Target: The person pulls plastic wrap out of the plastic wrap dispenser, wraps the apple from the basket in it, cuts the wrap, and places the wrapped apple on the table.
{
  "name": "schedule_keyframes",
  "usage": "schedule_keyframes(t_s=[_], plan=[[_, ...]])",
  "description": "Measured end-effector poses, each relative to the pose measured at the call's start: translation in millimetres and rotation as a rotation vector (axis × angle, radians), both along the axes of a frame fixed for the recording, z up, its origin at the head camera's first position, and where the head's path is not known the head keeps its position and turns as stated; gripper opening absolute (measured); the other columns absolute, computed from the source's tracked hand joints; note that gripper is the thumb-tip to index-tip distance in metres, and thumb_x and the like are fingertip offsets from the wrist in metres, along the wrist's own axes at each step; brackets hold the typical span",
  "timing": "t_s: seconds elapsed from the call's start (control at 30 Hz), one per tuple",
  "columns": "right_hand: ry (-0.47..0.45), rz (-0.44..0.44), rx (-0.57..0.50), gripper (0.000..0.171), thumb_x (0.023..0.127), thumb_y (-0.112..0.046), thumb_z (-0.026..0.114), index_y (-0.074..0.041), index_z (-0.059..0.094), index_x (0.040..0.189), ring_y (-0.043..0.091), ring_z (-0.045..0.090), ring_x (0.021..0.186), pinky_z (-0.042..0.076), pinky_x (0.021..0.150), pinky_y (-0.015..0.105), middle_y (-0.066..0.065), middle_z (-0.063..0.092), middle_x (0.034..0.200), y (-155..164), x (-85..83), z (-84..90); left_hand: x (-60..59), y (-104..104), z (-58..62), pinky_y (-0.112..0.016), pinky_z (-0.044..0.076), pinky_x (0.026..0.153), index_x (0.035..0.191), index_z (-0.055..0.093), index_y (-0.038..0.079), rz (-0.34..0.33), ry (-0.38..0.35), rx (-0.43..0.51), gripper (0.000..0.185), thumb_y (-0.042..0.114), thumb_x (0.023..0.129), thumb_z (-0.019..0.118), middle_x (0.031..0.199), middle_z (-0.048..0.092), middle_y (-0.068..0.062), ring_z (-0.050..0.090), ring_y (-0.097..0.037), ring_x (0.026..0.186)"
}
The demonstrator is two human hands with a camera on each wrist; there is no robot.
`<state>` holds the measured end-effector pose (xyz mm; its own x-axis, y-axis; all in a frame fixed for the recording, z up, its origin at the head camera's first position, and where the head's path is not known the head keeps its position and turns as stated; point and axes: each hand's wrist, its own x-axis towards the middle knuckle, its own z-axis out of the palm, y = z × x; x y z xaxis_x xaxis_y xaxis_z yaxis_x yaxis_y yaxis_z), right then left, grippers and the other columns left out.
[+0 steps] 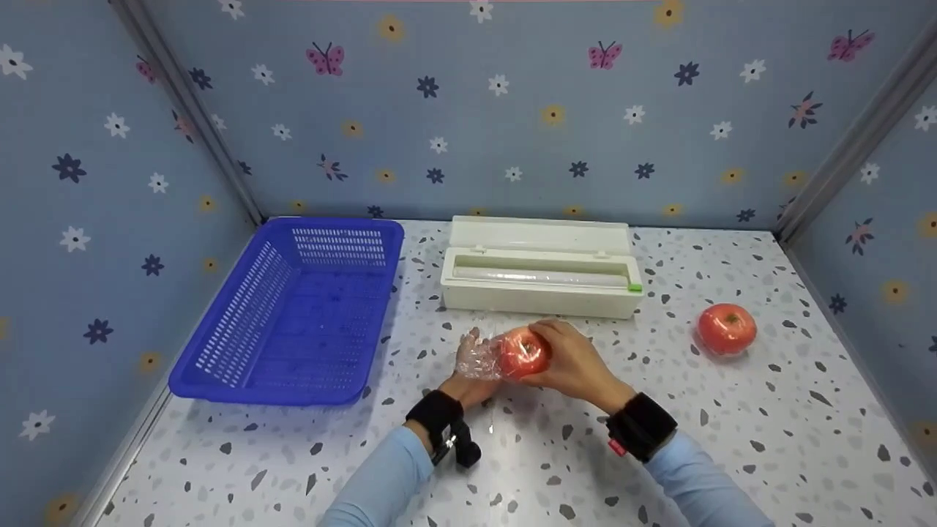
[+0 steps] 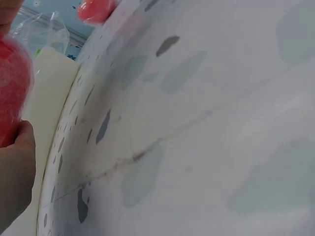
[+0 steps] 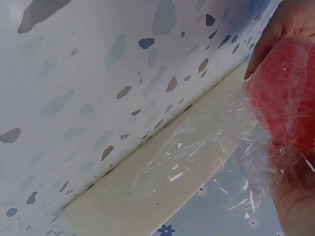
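In the head view, my right hand (image 1: 575,362) grips a red apple (image 1: 525,351) from its right side. Clear plastic wrap (image 1: 479,359) covers part of the apple and bunches out to its left. My left hand (image 1: 472,384) holds that loose wrap beside the fruit, some of its fingers hidden behind the film. Close up in the right wrist view, the wrapped apple (image 3: 285,93) sits between the hands, with crinkled film (image 3: 246,142) trailing from it. The left wrist view cuts off the apple (image 2: 12,88) at its edge, fingers touching its skin.
Behind the hands stands a white wrap box (image 1: 542,300), lid raised, a roll (image 1: 540,277) inside and a green piece (image 1: 635,288) at its right end. A blue plastic basket (image 1: 285,399) stands left. Another apple (image 1: 726,329), seemingly wrapped, sits right. Patterned panels (image 1: 468,110) enclose the speckled table.
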<state>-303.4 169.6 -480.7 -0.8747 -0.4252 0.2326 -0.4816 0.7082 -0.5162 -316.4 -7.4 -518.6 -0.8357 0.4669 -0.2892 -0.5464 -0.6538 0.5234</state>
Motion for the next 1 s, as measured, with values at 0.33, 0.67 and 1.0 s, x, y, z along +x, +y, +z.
schedule_keyframes(t_s=[0.33,0.67,1.0], plan=[[-0.021,-0.007,-0.008,0.082,0.055,-0.032,0.086,-0.002,0.052,0.124,0.028,0.053,0.112,0.045,0.094,0.045,0.014,0.053,0.125,-6,4.1,-3.0,5.1,-8,14.6,-0.042,0.019,0.113,0.142,0.019,0.001,-0.026,-0.016,0.109,0.075,0.055,0.093,0.000,0.144,0.030,-0.019,0.017,-0.031,0.139],[0.041,-0.029,0.027,0.081,0.057,-0.033,0.085,-0.001,0.053,0.124,0.030,0.052,0.113,0.044,0.095,0.045,0.015,0.054,0.125,3,-5.2,0.1,-11.2,-15,10.6,-0.042,0.042,0.098,0.137,0.033,0.003,-0.216,0.169,-0.297,0.058,0.044,0.095,0.033,0.134,0.044,-0.019,0.052,-0.027,0.113],[0.046,-0.004,0.029,0.084,0.059,-0.032,0.085,0.000,0.049,0.128,0.031,0.049,0.118,0.042,0.097,0.045,0.016,0.050,0.129,4,-5.4,-2.9,-7.5,-5,6.2,-0.026,0.053,0.075,0.133,0.034,0.009,-0.132,0.207,-0.478,0.054,0.013,0.085,0.061,0.126,0.047,-0.017,0.059,-0.021,0.096]])
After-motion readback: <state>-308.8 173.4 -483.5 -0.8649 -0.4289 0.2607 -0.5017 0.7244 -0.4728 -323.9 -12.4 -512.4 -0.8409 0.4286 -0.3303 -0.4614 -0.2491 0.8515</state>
